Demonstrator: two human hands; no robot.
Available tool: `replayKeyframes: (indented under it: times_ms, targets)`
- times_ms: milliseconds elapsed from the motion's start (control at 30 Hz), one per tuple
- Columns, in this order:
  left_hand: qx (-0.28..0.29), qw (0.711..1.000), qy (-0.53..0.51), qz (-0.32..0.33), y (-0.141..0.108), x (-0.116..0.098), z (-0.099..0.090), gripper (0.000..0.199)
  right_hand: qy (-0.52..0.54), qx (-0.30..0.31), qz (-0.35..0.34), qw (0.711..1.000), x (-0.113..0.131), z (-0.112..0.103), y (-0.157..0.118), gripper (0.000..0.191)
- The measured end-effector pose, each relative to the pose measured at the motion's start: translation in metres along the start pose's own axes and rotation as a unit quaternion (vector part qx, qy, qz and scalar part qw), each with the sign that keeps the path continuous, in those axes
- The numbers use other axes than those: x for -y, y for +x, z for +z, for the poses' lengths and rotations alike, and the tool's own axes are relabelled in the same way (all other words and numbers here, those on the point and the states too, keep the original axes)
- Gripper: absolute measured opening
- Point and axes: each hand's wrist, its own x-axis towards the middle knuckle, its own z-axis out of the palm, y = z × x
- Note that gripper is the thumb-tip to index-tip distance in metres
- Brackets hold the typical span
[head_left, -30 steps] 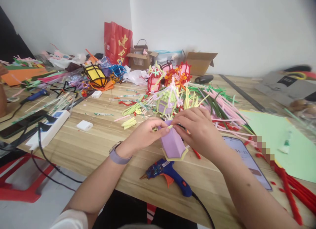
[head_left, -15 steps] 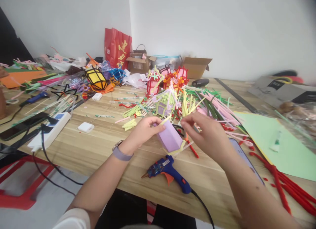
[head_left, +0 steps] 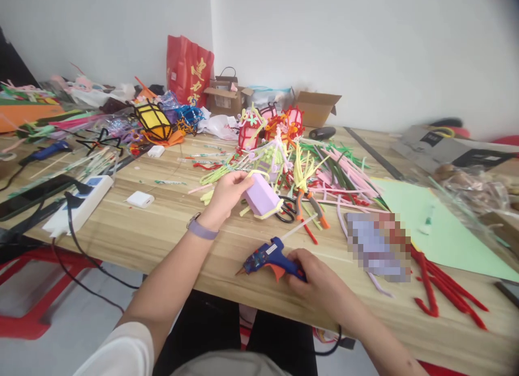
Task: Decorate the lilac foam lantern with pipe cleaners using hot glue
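My left hand [head_left: 230,193] pinches a small lilac paper lantern body [head_left: 263,196] by its upper end, above the table. Pale yellow pipe cleaner runs along the lantern body's two ends. Lower and to the right, my right hand [head_left: 310,272] is closed round the handle of a blue hot glue gun [head_left: 270,257], whose nozzle points left. A clear glue stick sticks out of the gun's back. Just beyond the lantern body lie black-handled scissors [head_left: 287,209] and orange-and-grey-handled pliers [head_left: 311,205].
Bundles of pipe cleaners [head_left: 344,176] and finished lanterns [head_left: 152,121] crowd the table's back. A white power strip [head_left: 81,203] with black cords stands at left. Light green sheets [head_left: 438,224] and red pipe cleaners [head_left: 441,284] lie at right. The glue gun's cord hangs over the front edge.
My right hand has moved down from beside the lantern body and taken hold of the glue gun's handle. My left hand, still holding the lantern body, appears slightly higher and further left.
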Motion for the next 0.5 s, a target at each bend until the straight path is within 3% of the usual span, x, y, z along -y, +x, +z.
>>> replayKeyframes:
  times_ms: [67, 200, 367, 500]
  targets:
    - [-0.020, 1.000, -0.016, -0.001, 0.003, 0.001, -0.003, 0.023, 0.129, 0.026, 0.015, 0.991, -0.005, -0.005, -0.004, 0.008]
    - [-0.022, 0.999, -0.027, -0.010, 0.008, 0.005, -0.007, 0.024, 0.375, 0.053, 0.002, 0.925, -0.015, -0.014, -0.013, 0.028]
    - [-0.001, 0.999, -0.032, -0.019, 0.008, 0.007, -0.006, 0.027, 0.504, -0.023, -0.068, 0.861, -0.017, -0.018, -0.009, 0.038]
    - [0.001, 0.998, -0.038, -0.042, 0.007, 0.006, -0.004, 0.032, 0.550, -0.062, -0.079, 0.829, -0.011, -0.023, 0.000, 0.031]
